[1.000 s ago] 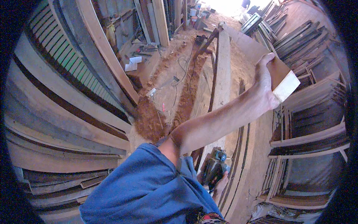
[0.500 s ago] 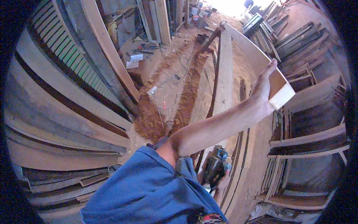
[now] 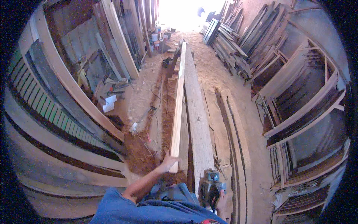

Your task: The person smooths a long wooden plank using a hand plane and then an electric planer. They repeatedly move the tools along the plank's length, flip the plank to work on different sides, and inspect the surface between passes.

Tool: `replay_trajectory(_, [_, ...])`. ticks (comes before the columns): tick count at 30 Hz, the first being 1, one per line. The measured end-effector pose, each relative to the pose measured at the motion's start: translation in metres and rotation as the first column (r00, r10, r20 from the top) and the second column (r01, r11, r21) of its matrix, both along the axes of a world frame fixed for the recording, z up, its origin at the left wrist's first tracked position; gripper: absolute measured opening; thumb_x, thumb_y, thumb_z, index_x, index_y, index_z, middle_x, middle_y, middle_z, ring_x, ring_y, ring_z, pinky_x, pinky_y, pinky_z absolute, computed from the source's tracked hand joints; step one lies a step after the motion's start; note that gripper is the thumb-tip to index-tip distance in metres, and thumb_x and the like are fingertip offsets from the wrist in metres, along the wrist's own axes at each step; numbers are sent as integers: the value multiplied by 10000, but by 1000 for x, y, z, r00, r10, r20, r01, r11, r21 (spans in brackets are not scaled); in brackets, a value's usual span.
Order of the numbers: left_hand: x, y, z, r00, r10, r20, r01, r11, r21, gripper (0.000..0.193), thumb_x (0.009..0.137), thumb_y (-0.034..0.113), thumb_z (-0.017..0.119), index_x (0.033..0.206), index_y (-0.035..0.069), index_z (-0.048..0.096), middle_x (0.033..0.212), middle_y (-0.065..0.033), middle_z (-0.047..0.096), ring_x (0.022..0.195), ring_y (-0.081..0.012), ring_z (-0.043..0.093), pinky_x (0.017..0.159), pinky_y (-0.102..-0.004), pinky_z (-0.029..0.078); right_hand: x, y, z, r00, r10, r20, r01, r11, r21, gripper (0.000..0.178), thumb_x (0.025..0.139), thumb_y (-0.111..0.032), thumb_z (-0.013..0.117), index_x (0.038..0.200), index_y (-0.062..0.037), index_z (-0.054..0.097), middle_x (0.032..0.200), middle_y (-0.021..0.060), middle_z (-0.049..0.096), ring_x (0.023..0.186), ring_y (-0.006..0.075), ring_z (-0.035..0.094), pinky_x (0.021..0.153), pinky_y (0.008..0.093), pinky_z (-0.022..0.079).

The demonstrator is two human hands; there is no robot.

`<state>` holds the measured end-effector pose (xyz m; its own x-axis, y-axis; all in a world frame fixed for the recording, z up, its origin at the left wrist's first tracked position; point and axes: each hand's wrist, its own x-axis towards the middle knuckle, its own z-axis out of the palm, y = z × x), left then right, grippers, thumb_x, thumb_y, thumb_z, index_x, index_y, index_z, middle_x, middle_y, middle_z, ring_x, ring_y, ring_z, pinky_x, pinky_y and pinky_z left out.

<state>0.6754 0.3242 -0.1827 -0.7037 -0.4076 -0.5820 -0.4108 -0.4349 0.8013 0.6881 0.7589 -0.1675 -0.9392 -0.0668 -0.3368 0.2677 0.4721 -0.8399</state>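
Observation:
My left hand [image 3: 169,163] is closed round the near end of a long pale wooden board [image 3: 178,123]. The board stands on its narrow edge or leans, running away from me, with its far end at the end of the bench. Beside it on the right lies a wide rough plank [image 3: 197,123] that forms the bench top. My right hand [image 3: 221,202] grips a dark power tool with a blue-grey front, which looks like a hand planer [image 3: 211,188], close to my body at the plank's near end. Its underside is hidden.
Long timbers [image 3: 235,138] lie on the floor to the right. Wooden frames [image 3: 305,108] and stacked boards [image 3: 233,52] line the right wall. Tall planks [image 3: 119,37] and a slatted panel [image 3: 37,93] stand at left. A cable [image 3: 158,108] crosses the shavings-covered floor.
My left hand has brought the board from raised at the right down to the left, beside the bench plank. My view has turned with it. The planer stays in my right hand.

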Motion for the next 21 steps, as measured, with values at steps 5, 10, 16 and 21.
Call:
replay_trajectory(5, [19, 19, -114, 971, -217, -100, 214, 976, -40, 1104, 694, 103, 887, 1545, -64, 204, 1135, -203, 697, 1151, -304, 654, 1033, -406, 526, 6, -3, 18, 987, -85, 136, 84, 996, 8, 602, 1072, -524, 482, 773, -26, 641, 621, 66, 601, 566, 217, 573, 559, 409, 481])
replay_trajectory(10, [1, 81, -127, 997, -77, -13, 74, 983, -167, 1158, 688, 212, 872, 1568, -68, 174, 1291, -255, 624, 1264, -347, 574, 1144, -398, 418, 11, -5, 27, 965, -137, 222, 120, 989, 87, 587, 1070, -495, 487, 799, 0, 648, 634, 108, 609, 572, 279, 586, 604, 499, 516])
replay_trajectory(16, [-34, 113, -74, 997, 5, 71, 13, 969, -246, 1142, 703, 183, 880, 1575, -64, 184, 1221, -257, 684, 1174, -326, 646, 1040, -429, 500, 20, -4, 10, 936, -244, 253, 257, 966, -19, 632, 1053, -562, 491, 981, 18, 732, 723, 154, 678, 693, 361, 653, 708, 504, 523])
replay_trajectory(21, [-103, 122, -37, 990, 130, -55, -141, 942, -304, 1217, 629, 139, 895, 1594, -28, 172, 1183, -252, 665, 1156, -349, 645, 1054, -442, 491, 28, 4, 9, 995, -92, -28, 94, 993, 74, 637, 1087, -554, 430, 738, -49, 598, 574, 38, 558, 443, 156, 538, 430, 325, 446])
